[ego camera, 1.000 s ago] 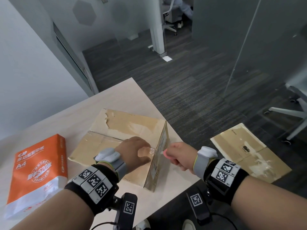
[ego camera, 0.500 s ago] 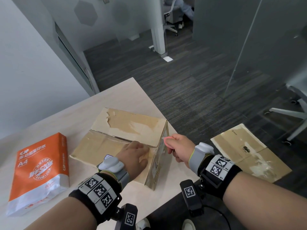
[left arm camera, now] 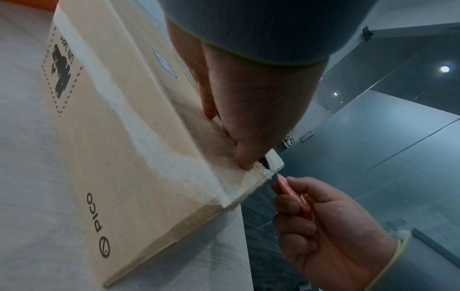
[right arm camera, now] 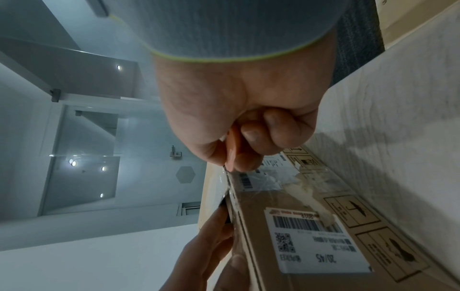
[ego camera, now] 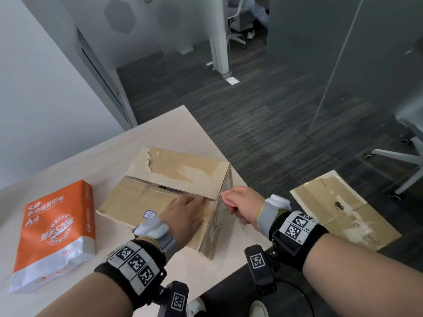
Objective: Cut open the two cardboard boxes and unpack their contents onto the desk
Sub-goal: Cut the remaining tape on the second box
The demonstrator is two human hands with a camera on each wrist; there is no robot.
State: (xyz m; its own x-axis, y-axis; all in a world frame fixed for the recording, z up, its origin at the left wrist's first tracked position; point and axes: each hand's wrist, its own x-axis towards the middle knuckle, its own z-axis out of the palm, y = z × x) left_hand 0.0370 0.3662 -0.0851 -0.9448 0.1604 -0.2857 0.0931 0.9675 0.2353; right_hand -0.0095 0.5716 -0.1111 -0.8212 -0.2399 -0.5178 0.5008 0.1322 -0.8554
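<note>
A flat brown cardboard box (ego camera: 142, 202) lies on the desk (ego camera: 91, 161) near its right edge. My left hand (ego camera: 183, 213) presses flat on the box's near flap, fingertips at the centre seam, where a dark gap shows. My right hand (ego camera: 242, 205) grips a small pink cutter (ego camera: 227, 199) in a fist, its tip at the taped top corner of the box's right end. The left wrist view shows the pink cutter (left arm camera: 291, 191) touching clear tape at the box (left arm camera: 129, 137) corner. In the right wrist view the cutter (right arm camera: 235, 149) meets the taped edge above a barcode label (right arm camera: 316, 240).
An orange ream of A4 paper (ego camera: 55, 232) lies on the desk to the left. A flattened cardboard box (ego camera: 343, 213) lies on the dark carpet to the right. An office chair base (ego camera: 398, 156) stands at far right, glass partitions behind.
My right hand with the cutter has moved up and away along the box's right end to the top corner. My left hand slid back, fingers flattening on the near flap; the seam gap shows.
</note>
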